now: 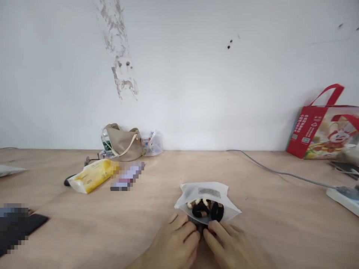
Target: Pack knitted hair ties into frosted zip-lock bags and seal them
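A frosted white pouch (224, 191) lies on the table with its mouth gaping toward me. Inside are several hair ties: black ones (217, 211) with a brownish band, and cream ones (206, 202) behind them. Right at the near lip of the pouch, my left hand (179, 237) and my right hand (227, 241) are close together, fingers bent and closed. Between their fingertips shows a dark piece that looks like a black hair tie (201, 227), mostly hidden by the fingers.
On the left lie a yellow tissue pack (94, 175), a phone (129, 176) and a dark flat device (22, 228). A beige handbag (123, 140) and a clear plastic bag (155, 144) stand by the wall. Rightward are a red shopping bag (311, 130), a grey cable (269, 170) and a power strip (343, 200).
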{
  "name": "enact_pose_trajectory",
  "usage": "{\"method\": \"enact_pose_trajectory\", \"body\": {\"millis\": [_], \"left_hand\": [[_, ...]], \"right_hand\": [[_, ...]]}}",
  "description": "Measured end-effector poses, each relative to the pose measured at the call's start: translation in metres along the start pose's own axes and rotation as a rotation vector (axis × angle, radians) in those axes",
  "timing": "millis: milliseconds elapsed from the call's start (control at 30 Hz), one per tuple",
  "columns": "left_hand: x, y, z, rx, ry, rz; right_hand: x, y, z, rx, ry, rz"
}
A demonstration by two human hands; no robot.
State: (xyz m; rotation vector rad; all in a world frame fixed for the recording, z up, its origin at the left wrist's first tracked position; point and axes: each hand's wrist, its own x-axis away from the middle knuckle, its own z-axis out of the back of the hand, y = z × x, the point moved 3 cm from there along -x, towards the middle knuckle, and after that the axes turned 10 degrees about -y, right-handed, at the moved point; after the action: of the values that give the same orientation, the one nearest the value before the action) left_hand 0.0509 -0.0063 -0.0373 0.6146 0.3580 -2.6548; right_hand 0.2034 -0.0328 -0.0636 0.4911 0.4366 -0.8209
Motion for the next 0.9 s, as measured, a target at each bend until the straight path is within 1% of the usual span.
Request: {"method": "enact_pose_trajectory", "body": {"millis": [100, 167, 233, 333, 400, 467, 533, 600, 700, 767, 900], "left_hand": [[0.003, 0.001, -0.011, -0.011, -0.033, 0.026], [0.004, 0.002, -0.013, 0.008, -0.024, 0.03], [0.003, 0.006, -0.008, 0.047, 0.028, -0.005], [0.0, 0.012, 0.009, 0.093, 0.114, -0.058], [-0.006, 0.012, 0.019, 0.1, 0.164, -0.044], [-0.013, 0.007, 0.023, 0.089, 0.197, -0.008], [-0.022, -0.001, 0.017, 0.039, 0.187, 0.041], [-0.028, -0.008, 0.007, -0.025, 0.143, 0.082], [-0.029, -0.011, -0.001, -0.061, 0.109, 0.096], [-0.023, -0.008, 0.003, -0.032, 0.102, 0.087], [-0.001, -0.001, 0.015, 0.049, 0.062, 0.086]], "right_hand": [[0.001, -0.001, 0.0, 0.004, 0.017, 0.018], [0.002, -0.001, 0.001, 0.018, 0.015, 0.015], [0.004, -0.001, 0.002, 0.015, 0.01, 0.015], [0.005, -0.003, 0.005, 0.005, 0.022, 0.002], [0.005, -0.004, 0.005, 0.006, 0.024, -0.007], [0.006, -0.003, 0.001, 0.02, 0.013, -0.013], [0.007, -0.003, -0.005, 0.045, 0.004, -0.009], [0.01, -0.002, -0.01, 0.064, -0.005, 0.015], [0.01, -0.003, -0.013, 0.061, -0.036, 0.059], [0.009, -0.004, -0.008, 0.043, -0.031, 0.067], [0.003, -0.006, 0.011, -0.029, 0.055, 0.103]]}}
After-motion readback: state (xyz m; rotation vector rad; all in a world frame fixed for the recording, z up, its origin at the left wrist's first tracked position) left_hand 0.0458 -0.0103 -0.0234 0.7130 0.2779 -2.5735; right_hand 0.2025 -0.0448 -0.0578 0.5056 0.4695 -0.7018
